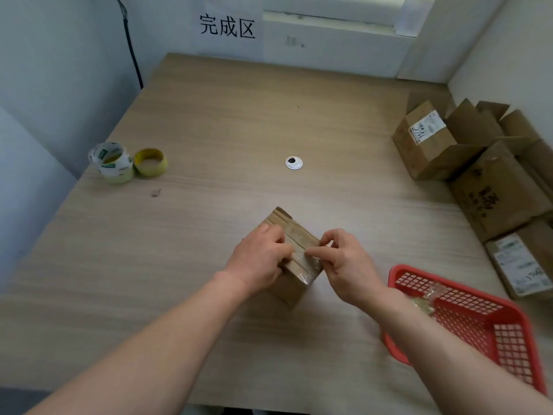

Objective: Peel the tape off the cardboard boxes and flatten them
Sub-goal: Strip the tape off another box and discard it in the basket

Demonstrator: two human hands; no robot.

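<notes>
A small brown cardboard box (294, 235) stands on the wooden table (209, 130) in front of me, its top sealed with clear tape (311, 263). My left hand (258, 260) grips the box's left side, fingers curled over the top edge. On the right, my right hand (344, 265) pinches the tape at the box's near right corner between thumb and forefinger. The lower part of the box is hidden behind both hands.
A red plastic basket (490, 330) holding crumpled tape sits at the near right. Several cardboard boxes (443, 145) are piled along the right wall. Three tape rolls (125, 161) stand at the left. A white cable grommet (294, 162) is in the table's middle.
</notes>
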